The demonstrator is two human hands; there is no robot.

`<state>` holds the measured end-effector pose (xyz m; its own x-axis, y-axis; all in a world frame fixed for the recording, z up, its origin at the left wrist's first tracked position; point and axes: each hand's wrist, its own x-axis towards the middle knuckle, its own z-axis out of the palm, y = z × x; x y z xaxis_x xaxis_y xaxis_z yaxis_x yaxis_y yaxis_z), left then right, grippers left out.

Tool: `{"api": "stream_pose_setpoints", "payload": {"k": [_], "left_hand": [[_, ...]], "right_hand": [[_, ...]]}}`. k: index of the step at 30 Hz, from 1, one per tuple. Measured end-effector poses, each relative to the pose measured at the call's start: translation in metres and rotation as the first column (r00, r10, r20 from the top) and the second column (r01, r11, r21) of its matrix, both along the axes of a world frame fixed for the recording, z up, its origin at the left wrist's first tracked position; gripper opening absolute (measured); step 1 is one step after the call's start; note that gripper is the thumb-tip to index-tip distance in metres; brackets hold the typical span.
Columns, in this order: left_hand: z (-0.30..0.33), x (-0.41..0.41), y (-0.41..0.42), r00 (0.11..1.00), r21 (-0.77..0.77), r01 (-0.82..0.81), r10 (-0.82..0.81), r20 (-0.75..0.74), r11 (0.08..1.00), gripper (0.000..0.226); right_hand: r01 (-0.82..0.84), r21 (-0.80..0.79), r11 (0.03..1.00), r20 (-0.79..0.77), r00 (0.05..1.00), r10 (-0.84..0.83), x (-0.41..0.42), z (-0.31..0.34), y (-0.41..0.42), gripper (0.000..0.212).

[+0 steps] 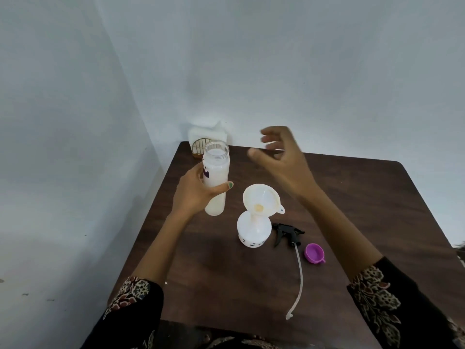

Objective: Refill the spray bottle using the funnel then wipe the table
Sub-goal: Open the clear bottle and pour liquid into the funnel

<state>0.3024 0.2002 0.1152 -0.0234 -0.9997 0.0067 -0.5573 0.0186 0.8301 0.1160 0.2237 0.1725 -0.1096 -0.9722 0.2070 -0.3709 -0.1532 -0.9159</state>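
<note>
- The left hand has its grip closed round a tall clear refill bottle, thumb across the front and fingers behind, holding it upright above the tabletop.
- That bottle has no cap on; its threaded mouth is open and it is full of a milky white liquid nearly to the neck.
- The right hand is raised in the air over the far part of the tabletop, its grip loose and spread, fingers lightly bent and blurred, holding nothing.
- The spray bottle, white and rounded with small dark marks near its base, stands upright near the middle of the tabletop, just right of the held bottle.
- A white funnel sits in the spray bottle's neck, tilted a little towards the left, with a small tab on its right rim.
- The black trigger sprayer head lies on the tabletop just beside the spray bottle on its right, its long pale dip tube trailing towards the near edge.
- A purple cap lies open side up near the sprayer head.
- At the far left corner, a gold wire holder with white napkins stands against the wall.
</note>
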Motion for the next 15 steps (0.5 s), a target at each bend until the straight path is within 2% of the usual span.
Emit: {"api": "stream_pose_setpoints", "payload": {"k": [2, 4, 8, 11, 13, 15], "left_hand": [[0.01, 0.0, -0.004, 1.0, -0.048, -0.02, 0.02, 0.014, 0.999, 0.061], [0.021, -0.002, -0.005, 0.999, -0.104, -0.031, 0.035, 0.042, 0.994, 0.055], [0.035, -0.011, -0.005, 0.993, -0.177, -0.086, 0.098, 0.063, 0.98, 0.035], [0.038, -0.014, -0.006, 0.989, -0.199, -0.12, 0.134, 0.061, 0.973, 0.034], [0.038, -0.014, -0.01, 0.996, -0.212, -0.051, 0.065, 0.058, 0.976, 0.04], [0.039, -0.011, -0.013, 0.992, -0.214, 0.109, -0.12, -0.036, 0.971, 0.057]], "right_hand": [[-0.16, 0.096, 0.983, -0.06, 0.984, 0.166, 0.018, 0.007, -0.005, 0.062], [-0.239, 0.14, 0.961, -0.049, 0.968, 0.248, 0.035, 0.005, -0.01, 0.072], [-0.202, 0.133, 0.97, 0.118, 0.975, 0.187, 0.061, -0.006, -0.02, 0.053], [-0.137, 0.045, 0.99, 0.121, 0.984, 0.131, 0.063, -0.01, -0.025, 0.046], [-0.096, -0.013, 0.995, 0.1, 0.99, 0.097, 0.061, -0.008, -0.026, 0.045], [-0.063, -0.059, 0.996, 0.106, 0.992, 0.069, 0.059, -0.001, -0.023, 0.044]]}}
